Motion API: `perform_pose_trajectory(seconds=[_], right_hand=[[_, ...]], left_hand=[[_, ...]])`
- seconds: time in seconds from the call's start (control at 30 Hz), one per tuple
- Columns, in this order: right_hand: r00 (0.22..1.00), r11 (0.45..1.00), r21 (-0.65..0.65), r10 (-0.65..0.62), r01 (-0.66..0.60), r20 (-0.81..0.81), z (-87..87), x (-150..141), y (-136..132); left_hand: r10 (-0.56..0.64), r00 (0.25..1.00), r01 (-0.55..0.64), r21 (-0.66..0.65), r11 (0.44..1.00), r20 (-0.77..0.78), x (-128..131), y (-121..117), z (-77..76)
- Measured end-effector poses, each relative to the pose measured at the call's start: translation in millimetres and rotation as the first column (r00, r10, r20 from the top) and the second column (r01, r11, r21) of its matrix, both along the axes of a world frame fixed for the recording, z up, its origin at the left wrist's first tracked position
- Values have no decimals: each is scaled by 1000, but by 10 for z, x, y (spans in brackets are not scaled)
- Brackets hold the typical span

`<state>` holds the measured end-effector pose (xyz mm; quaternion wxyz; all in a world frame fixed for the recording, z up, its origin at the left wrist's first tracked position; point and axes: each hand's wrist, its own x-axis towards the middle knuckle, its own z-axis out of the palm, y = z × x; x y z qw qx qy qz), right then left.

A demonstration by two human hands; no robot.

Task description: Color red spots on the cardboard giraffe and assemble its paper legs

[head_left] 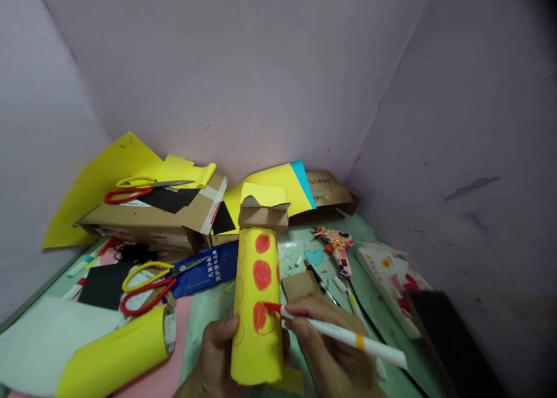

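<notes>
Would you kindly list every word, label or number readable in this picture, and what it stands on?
"儿童分…": first line on the blue piece; its last character is unclear.
"…品牌": end of its second line; the characters before are too blurred.
Brown box at back right: dark print, too blurred to read.
Tape on the left box: red print, too small.
Marker: no lettering visible.
</notes>
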<state>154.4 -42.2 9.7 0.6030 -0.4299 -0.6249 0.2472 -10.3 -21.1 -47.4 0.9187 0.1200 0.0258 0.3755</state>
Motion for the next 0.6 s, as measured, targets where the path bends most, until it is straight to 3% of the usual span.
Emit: perform_pose_trajectory(seconds=[0.27,0.6], right_hand=[[1000,1000,4,-15,15,6,89,-17,-33],[1000,1000,4,-21,21,-2,92,-32,-21]], left_hand=[[-17,999,16,28,999,39,24,4,90],[-16,999,16,-9,1000,37,-1,1,20]])
